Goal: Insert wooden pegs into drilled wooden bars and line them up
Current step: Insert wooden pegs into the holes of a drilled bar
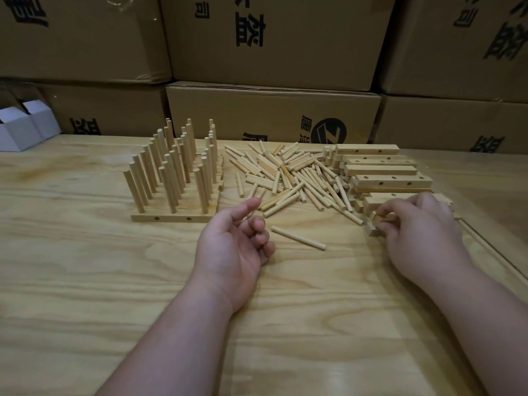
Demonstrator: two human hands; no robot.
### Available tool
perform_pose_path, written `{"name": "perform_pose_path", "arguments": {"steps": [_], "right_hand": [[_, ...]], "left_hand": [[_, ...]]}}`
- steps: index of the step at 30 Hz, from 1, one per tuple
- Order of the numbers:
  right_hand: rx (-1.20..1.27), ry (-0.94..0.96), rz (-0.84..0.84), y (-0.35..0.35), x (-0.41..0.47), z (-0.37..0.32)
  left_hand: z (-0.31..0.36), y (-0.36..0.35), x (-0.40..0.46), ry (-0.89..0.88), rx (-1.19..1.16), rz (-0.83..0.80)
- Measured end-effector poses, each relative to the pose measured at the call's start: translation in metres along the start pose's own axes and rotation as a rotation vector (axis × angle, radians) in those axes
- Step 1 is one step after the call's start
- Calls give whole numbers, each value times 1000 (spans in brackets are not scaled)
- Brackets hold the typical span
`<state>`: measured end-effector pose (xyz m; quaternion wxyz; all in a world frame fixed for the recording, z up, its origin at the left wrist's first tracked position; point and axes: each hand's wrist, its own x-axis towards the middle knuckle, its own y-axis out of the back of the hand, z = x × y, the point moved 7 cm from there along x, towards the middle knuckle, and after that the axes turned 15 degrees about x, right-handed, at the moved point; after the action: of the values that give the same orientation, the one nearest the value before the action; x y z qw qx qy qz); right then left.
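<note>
Gripping a bar (380, 221) end at the near edge of the bar stack (380, 172), right hand (420, 232) with fingers curled round it; bar not yet free of its neighbours. Left hand (234, 247) just left of the loose peg (298, 238), palm up, fingers loosely curled, holding nothing. Peg pile (291, 175) lying directly left of the stack, some pegs touching the stack's lower bars. Finished rows (174, 172), pegs upright in lined-up bars, well left of the stack beyond the pile.

Risks noted:
- Stack uneven, upper bars overhanging; pulling a low bar likely to drag or tip those above, sliding them into the pile.
- Pegs leaning on the stack's base liable to roll once disturbed; the loose peg, round and on bare table (114, 281), liable to roll toward the near edge if nudged by either wrist.
- Upright pegs in the finished rows tall and slender; a sweep of the left forearm returning from the stack likely to knock them askew or shift a bar out of line.
- Hole side of the gripped bar hidden by the fingers; orientation not determinable, so wrong-face presentation possible.
</note>
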<state>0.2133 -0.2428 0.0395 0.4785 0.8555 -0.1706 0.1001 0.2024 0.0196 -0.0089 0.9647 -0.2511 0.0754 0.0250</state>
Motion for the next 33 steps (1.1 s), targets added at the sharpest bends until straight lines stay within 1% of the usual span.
{"name": "perform_pose_path", "arguments": {"steps": [3,5,6,8,11,13,16,18,19,20,22,24,26,27,30,33], "right_hand": [[-117,120,5,5,-4,-25],[-80,239,46,14,-7,-50],[-7,291,62,21,-10,-62],[247,322,50,28,-13,-78],[740,220,-57,22,-19,-87],[981,156,-123,11,-25,-91],[1114,106,-139,-5,-31,-92],[1189,68,-143,-16,-29,-86],[1182,57,-141,-21,-28,-82],[1106,74,-131,-26,-27,-77],[773,171,-142,-36,-24,-70],[461,248,-229,-51,-24,-67],[294,277,-298,-65,-25,-64],[257,282,-295,-68,-25,-63],[274,265,-203,-68,-21,-61],[285,240,-176,-69,-21,-59]], "left_hand": [[0,0,0,1,12,0],[0,-1,-1,-9,53,-4],[0,-2,-2,-27,92,-15],[2,-7,-3,-84,205,-59],[1,-16,-6,-172,401,-134],[0,-21,-10,-227,513,-202],[-2,-29,-18,-272,689,-302],[-2,-26,-17,-258,721,-239],[-1,-22,-14,-247,709,-180],[0,-17,-11,-230,665,-122],[3,-8,-6,-174,504,-24],[1,-2,-2,-103,337,26],[0,0,-1,-43,231,62],[-1,1,-1,-21,186,81],[-1,1,0,16,81,108],[-1,1,-2,39,50,114]]}}
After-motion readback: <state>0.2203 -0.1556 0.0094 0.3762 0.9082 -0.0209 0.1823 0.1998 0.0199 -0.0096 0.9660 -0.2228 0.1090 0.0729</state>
